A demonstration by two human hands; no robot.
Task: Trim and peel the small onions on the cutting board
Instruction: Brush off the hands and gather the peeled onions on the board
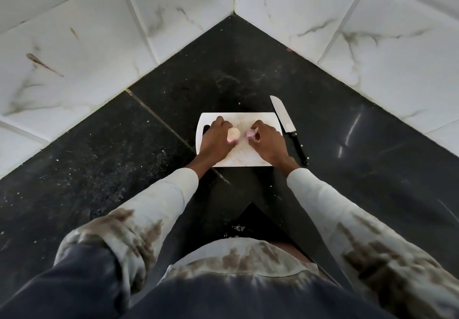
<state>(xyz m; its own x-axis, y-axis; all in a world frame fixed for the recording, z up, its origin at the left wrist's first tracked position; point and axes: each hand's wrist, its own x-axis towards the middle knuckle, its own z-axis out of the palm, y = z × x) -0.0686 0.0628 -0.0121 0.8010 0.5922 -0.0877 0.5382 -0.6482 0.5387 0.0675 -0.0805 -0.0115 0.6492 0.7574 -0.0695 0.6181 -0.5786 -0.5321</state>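
A white cutting board [239, 119] lies on the black counter in a tiled corner. Over its left half my left hand [216, 137] grips a small pale onion [234, 134], whose cut face shows toward the middle. My right hand [267, 141] is over the board's right half, and its fingertips pinch a pink piece of onion or skin [250, 133]; I cannot tell which. The two pieces sit a little apart above the board's centre. A knife [285, 122] with a black handle lies on the counter along the board's right edge, in neither hand.
White marble-look wall tiles [173, 12] close the corner behind the board. The dark counter [99, 164] is speckled with small scraps and crumbs, and a seam runs diagonally under the board. A tiny pink scrap [162, 150] lies left of the board.
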